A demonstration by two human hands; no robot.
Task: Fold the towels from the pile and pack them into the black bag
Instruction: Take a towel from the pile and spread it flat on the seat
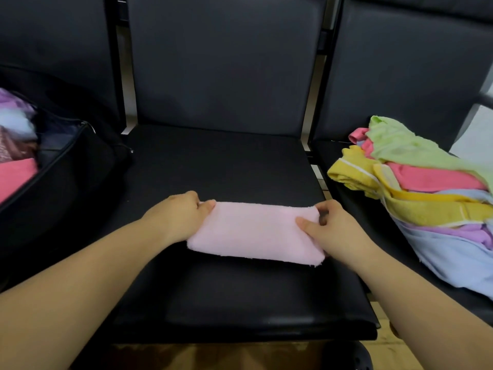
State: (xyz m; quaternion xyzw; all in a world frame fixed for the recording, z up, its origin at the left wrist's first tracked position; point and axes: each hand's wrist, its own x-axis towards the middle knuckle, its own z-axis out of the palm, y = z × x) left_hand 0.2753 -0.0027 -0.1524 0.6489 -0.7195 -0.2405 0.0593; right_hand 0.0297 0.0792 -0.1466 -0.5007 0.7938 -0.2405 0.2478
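A pale pink towel (256, 232), folded into a long strip, lies on the middle black chair seat (218, 161). My left hand (178, 214) pinches its left end, thumb on top. At the right end my right hand (328, 228) grips the towel, thumb lying on the cloth and fingers curled round the edge. The black bag (69, 166) sits open on the left chair and holds folded towels in pink, purple and pale blue. The pile of unfolded towels (416, 188), green, pink, yellow, purple and blue, rests on the right chair.
Three black padded chairs stand side by side with tall backrests (224, 62). Narrow gaps separate the seats. A brown floor (213, 356) shows below the front edge of the middle seat.
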